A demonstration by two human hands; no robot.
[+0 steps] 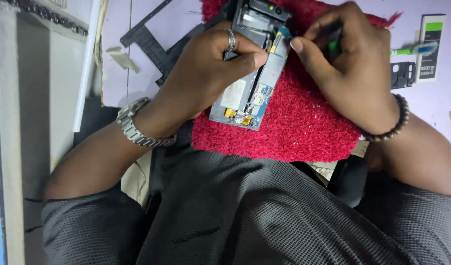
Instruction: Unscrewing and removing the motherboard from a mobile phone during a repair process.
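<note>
An opened phone [252, 86] with its back off lies on a red towel [296, 125], showing circuit boards and small yellow parts. My left hand [208, 68], with a ring and a metal watch, grips the phone's left side, thumb pressed on the board. My right hand [346, 56], wearing a bead bracelet, pinches a small dark tool with a green handle [335, 44] whose tip meets the phone's upper right edge.
A black phone frame [149, 41] lies on the pale table at the upper left. A phone battery [430, 46], a green-handled brush [414, 50] and a small black part [402, 74] sit at the right. A white rod [87, 64] runs along the table's left edge.
</note>
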